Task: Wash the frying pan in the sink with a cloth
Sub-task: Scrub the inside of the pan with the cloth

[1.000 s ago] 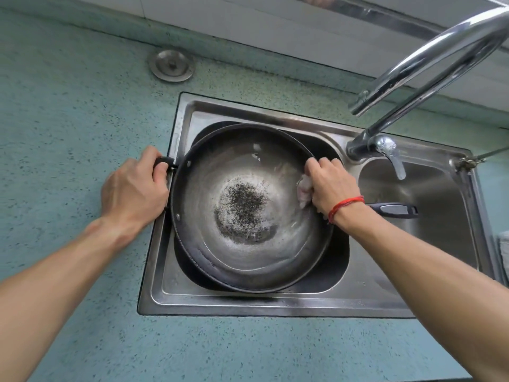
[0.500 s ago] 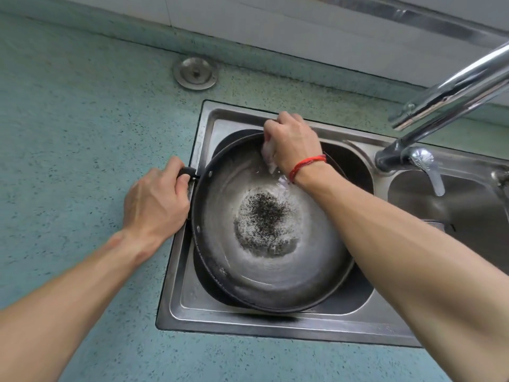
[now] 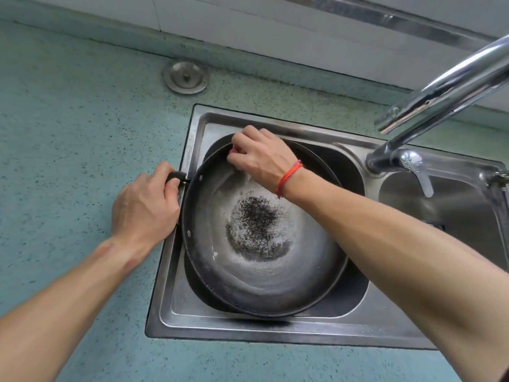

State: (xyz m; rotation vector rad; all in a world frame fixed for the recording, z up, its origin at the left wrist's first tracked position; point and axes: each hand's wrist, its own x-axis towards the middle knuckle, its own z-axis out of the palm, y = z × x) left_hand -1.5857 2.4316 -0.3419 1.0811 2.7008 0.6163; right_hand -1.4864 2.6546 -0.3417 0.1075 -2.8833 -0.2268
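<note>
A wide dark frying pan (image 3: 256, 277) lies in the left basin of the steel sink (image 3: 248, 330), with a black speckled patch and some water at its centre. My left hand (image 3: 143, 208) grips the pan's small black side handle (image 3: 176, 176) at the sink's left rim. My right hand (image 3: 261, 157) is curled round a cloth (image 3: 234, 151) and presses it against the pan's far left inner wall. Only a pink edge of the cloth shows under the fingers.
A chrome faucet (image 3: 440, 97) arches over the sink from the right, its spout high at upper right. The right basin (image 3: 451, 213) lies beyond it. A round metal cap (image 3: 186, 77) sits in the green speckled countertop (image 3: 68, 133) behind the sink.
My right hand has swept the cloth from the pan's right side along the far rim to the far left. The left hand keeps its hold on the side handle.
</note>
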